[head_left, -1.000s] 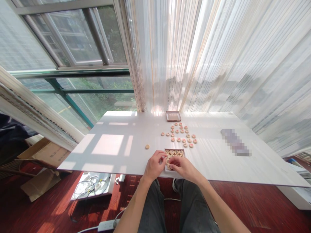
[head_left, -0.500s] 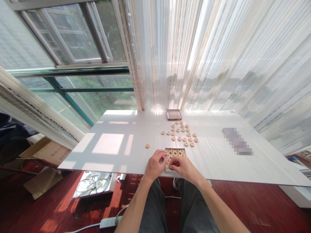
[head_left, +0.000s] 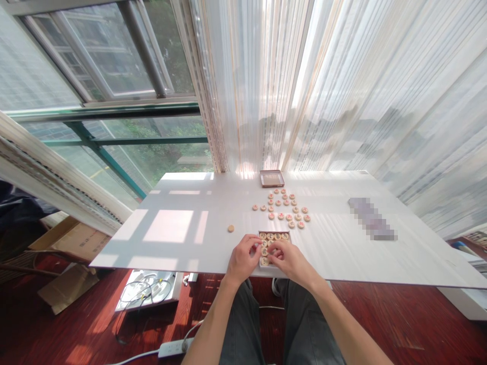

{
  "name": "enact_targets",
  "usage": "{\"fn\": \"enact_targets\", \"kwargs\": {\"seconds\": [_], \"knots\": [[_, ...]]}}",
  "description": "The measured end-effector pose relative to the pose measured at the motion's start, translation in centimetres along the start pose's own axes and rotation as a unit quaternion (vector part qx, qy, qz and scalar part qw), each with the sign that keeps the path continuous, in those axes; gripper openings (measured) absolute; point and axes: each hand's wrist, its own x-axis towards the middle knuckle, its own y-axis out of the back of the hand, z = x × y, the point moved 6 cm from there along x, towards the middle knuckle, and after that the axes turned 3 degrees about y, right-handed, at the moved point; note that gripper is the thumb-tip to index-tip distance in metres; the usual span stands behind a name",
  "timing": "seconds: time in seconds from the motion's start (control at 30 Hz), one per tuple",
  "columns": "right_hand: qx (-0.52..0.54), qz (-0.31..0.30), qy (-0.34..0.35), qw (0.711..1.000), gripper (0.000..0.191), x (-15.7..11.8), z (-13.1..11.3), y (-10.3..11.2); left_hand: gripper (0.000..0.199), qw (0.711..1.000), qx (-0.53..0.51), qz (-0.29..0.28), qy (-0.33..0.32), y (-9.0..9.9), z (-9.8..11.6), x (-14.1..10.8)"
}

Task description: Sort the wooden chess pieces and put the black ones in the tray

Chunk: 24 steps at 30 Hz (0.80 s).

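Note:
A shallow box (head_left: 289,234) near the table's front edge holds several round wooden pieces with black characters, set in rows. My left hand (head_left: 245,256) is at the box's left side, thumb and forefinger curled near its rim; whether they pinch anything is too small to tell. Over the box's right part is my right hand (head_left: 287,257), its thumb and fingers apart with nothing seen between them, covering some pieces. One piece (head_left: 265,261) lies uncovered in the front left corner. Beyond the box, several red-marked pieces (head_left: 289,217) are scattered on the white table (head_left: 216,203).
A box lid (head_left: 272,178) lies at the table's far edge. One plain wooden piece (head_left: 231,228) sits left of the others. A blurred flat object (head_left: 373,218) is on the right. Below the table are a power strip (head_left: 171,348) and a white tray with cables (head_left: 148,289).
My right hand's fingers have drawn back slightly from the box's front left corner and parted, uncovering the piece there. My left hand has hardly moved.

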Motion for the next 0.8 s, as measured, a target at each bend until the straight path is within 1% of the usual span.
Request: {"fn": "enact_targets", "kwargs": {"seconds": [0.17,0.37,0.53,0.67,0.8], "knots": [[0.014,-0.026,0.008,1.0,0.006,0.0,-0.2,-0.7,0.018,1.0,0.001,-0.003,-0.001,-0.1,-0.2,0.0],[0.032,-0.012,0.004,0.999,0.007,0.3,0.2,-1.1,0.016,1.0,0.006,0.004,-0.006,-0.1,-0.3,-0.1],[0.032,-0.008,-0.001,0.999,0.009,0.3,0.2,-0.9,0.017,1.0,0.002,0.008,-0.011,-0.1,-0.2,0.0],[0.0,0.035,0.02,0.999,0.015,0.0,-0.5,0.5,0.017,1.0,0.003,0.003,-0.006,0.0,0.1,0.0],[-0.001,0.098,0.04,0.994,0.019,-0.5,-0.2,3.2,0.017,1.0,0.005,0.002,0.001,0.2,0.3,0.0]]}}
